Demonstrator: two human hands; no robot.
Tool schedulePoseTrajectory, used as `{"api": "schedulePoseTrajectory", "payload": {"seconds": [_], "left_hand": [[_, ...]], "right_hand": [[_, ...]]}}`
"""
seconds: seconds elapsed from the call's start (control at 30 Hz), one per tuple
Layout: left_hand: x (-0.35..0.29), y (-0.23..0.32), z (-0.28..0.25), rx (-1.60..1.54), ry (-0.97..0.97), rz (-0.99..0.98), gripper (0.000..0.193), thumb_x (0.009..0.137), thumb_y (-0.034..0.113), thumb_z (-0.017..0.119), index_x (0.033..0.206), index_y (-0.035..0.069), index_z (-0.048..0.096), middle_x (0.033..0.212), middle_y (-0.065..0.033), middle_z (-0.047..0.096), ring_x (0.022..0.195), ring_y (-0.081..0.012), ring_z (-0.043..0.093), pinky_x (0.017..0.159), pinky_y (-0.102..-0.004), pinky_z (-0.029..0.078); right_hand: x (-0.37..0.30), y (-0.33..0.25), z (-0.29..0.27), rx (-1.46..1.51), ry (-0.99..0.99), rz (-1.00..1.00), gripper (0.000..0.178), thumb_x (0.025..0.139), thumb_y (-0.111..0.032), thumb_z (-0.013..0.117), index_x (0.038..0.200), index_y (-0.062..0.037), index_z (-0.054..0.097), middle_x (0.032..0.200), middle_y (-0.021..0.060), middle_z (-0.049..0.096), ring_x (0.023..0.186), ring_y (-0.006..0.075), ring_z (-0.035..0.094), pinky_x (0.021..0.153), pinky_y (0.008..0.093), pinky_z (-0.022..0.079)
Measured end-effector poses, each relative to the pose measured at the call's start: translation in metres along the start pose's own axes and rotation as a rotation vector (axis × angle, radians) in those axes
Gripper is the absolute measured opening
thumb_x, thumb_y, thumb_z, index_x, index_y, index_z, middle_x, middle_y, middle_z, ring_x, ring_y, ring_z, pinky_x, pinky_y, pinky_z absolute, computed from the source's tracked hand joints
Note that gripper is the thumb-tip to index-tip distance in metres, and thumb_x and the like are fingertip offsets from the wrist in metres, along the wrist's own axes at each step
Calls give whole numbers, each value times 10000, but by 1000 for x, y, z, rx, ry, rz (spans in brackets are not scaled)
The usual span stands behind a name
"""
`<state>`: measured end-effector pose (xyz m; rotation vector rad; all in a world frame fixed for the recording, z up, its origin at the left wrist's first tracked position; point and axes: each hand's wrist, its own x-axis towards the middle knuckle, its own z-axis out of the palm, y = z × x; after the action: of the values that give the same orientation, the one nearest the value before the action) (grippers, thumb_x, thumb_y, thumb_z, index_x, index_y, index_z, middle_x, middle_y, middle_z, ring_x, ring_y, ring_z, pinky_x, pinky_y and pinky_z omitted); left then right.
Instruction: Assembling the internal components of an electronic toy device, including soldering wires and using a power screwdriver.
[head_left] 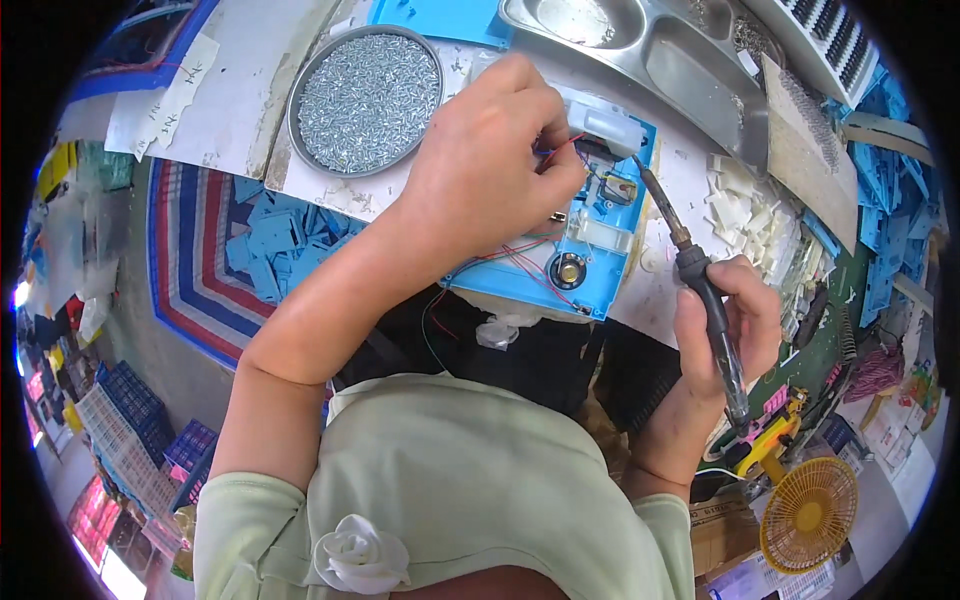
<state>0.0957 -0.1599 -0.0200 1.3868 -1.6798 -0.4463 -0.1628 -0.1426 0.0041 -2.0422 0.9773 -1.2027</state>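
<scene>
Bench (240, 85) bears open case (520, 281), speaker (570, 270) inside, soldering seemingly unfinished; left hand (500, 145) pinches wire (573, 139), right hand (752, 315) grips iron (692, 264) beside case.

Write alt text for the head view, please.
A person's right hand holds a black-handled soldering iron by a rectangular blue plastic casing, the left hand above it. At left, a round grey metal dish holds small silver metal pieces.

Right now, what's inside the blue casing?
Inside the blue casing: a round dark-rimmed part, thin red wires, a pale crosspiece. The left hand covers much of the casing's left side; whatever lies beneath can't be seen.
</scene>
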Motion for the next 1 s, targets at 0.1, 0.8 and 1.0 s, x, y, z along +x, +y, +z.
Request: {"api": "schedulePoseTrajectory", "payload": {"seconds": [0.1,0.8,1.0], "left_hand": [[-1,0,-5,11,-45,6,111,757,28,759,821,17,670,839,-56,565,605,-145,557,563,-295,457],[-16,2,-14,21,-511,445,247,767,76,760,989,87,651,997,-54,610,837,-273,659,676,-383,547],[-16,9,-10,79,-501,455,274,762,68,766,1012,81,656,1034,-64,628,832,-281,668,672,-379,548]], "right_hand": [[-2,1,-3,-19,-3,13,362,762,17,808,1074,21,624,711,101,607,615,179,538,557,266,384],[-16,-5,-18,-39,53,135,363,790,43,790,1112,53,623,812,116,647,674,166,556,622,266,421],[-8,-4,-5,33,64,110,360,792,18,803,1109,40,634,819,130,669,698,177,594,641,272,453]]}}
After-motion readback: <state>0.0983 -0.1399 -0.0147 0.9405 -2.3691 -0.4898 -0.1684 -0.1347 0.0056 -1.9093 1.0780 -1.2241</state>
